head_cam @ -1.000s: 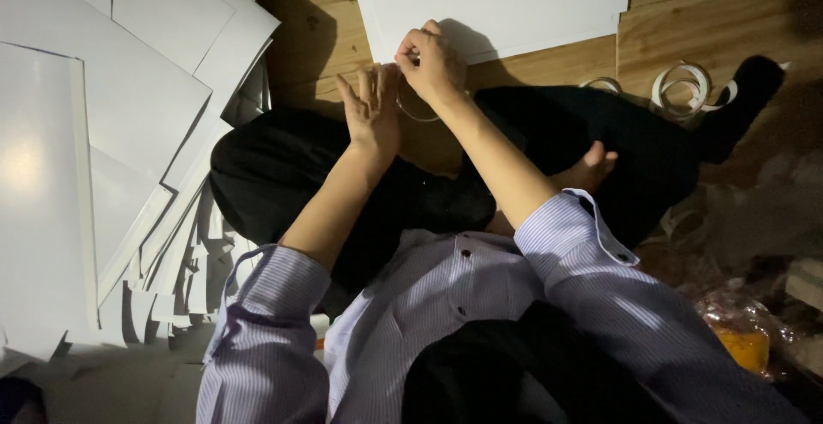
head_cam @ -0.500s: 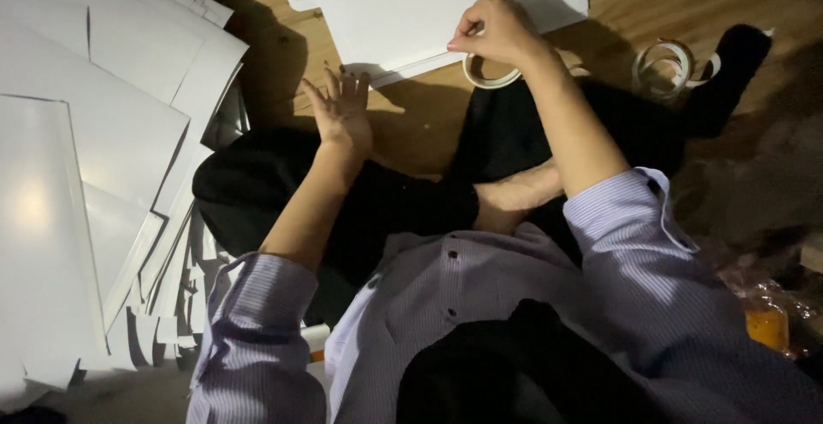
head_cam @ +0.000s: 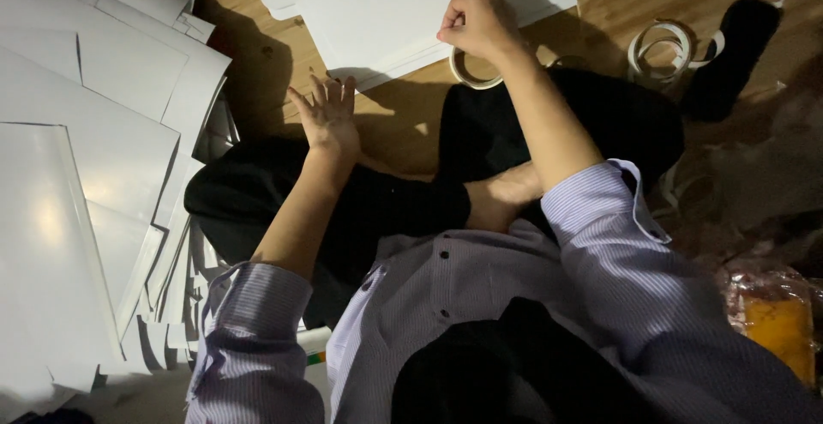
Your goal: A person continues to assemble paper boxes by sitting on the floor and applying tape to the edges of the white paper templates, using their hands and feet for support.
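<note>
I sit cross-legged on a wooden floor [head_cam: 403,120]. My right hand [head_cam: 476,23] grips a roll of white tape [head_cam: 470,68] at the near edge of a white sheet [head_cam: 411,4] that lies flat ahead of me. My left hand [head_cam: 327,115] hovers over the bare wood with its fingers spread and holds nothing. It is a short way left of the tape roll, just below the sheet's corner.
A big fanned pile of white sheets [head_cam: 94,158] fills the left side. Another tape roll with loose curled strips [head_cam: 662,47] lies at the upper right beside a dark foot [head_cam: 733,51]. An orange packet in clear wrap [head_cam: 776,325] sits at the lower right.
My hands were together over my lap with the tape. The right hand has carried the roll forward to the white sheet's edge, and the left hand has let go and spread open.
</note>
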